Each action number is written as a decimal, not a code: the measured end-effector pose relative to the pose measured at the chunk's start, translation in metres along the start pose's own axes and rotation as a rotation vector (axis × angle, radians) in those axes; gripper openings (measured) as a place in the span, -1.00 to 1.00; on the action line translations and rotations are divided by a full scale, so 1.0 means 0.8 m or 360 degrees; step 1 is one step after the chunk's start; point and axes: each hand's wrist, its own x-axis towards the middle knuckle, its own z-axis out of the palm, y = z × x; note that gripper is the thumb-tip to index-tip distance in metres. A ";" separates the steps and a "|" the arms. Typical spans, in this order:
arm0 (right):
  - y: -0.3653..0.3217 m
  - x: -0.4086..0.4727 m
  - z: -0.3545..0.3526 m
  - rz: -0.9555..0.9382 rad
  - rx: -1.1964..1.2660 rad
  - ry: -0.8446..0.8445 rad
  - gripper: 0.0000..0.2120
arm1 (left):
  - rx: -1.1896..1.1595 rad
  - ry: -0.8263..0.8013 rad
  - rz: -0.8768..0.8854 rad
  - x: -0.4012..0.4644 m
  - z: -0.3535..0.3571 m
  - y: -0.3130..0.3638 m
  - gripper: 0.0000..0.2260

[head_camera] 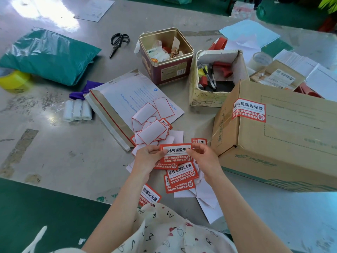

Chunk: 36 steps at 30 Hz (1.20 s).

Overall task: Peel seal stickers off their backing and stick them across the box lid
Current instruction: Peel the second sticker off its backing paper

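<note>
Seal sticker (176, 152), red with white panel and black print, is held flat above the table (54, 143) at about 6 o'clock from the frame's centre, pinched at both short ends. Left hand (147, 159) has thumb and fingers clamped on its left edge; right hand (204, 159) has thumb and forefinger clamped on its right edge near the top corner. Whether the backing has begun to part from it cannot be told.

Directly under the hands lies a loose pile of more red stickers (182, 175), overlapping one another on white paper slips. At 12 o'clock from the held sticker sits a heap of empty backings (153, 125), white with red outlines, resting partly on a white mailer envelope (127, 99).

At 3 o'clock stands the cardboard box (273, 143), lid closed, with one applied sticker (249, 110) folded over its top left edge. Beyond it, toward 1 o'clock, an open carton (206, 95) holds pens and red stamps; at 12 o'clock is an open metal tin (166, 57). Black scissors (118, 42) lie at 11 o'clock, a green poly bag (49, 55) and yellow tape roll (14, 81) at 10 o'clock.
</note>
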 end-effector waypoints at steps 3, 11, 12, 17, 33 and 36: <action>-0.001 0.002 -0.001 -0.0007 -0.0002 0.0044 -0.76 | 0.0004 0.0036 0.0014 0.001 0.000 0.000 -0.77; 0.003 0.004 0.003 -0.0033 -0.0079 0.0111 -0.79 | -0.0009 0.0015 0.0009 0.002 -0.007 -0.011 -0.77; 0.004 0.004 0.004 -0.0037 -0.0089 0.0120 -0.79 | -0.0015 0.0008 0.0002 0.003 -0.008 -0.012 -0.76; 0.005 0.004 0.006 -0.0040 -0.0119 0.0130 -0.82 | 0.0006 -0.0027 0.0012 0.001 -0.012 -0.011 -0.68; 0.003 -0.002 0.011 -0.0059 -0.0227 0.0035 -0.87 | 0.0281 0.0156 0.0181 0.001 -0.009 -0.004 -0.71; 0.004 -0.001 0.011 -0.0072 -0.0268 0.0048 -0.89 | 0.0260 0.0148 0.0175 -0.001 -0.008 -0.003 -0.74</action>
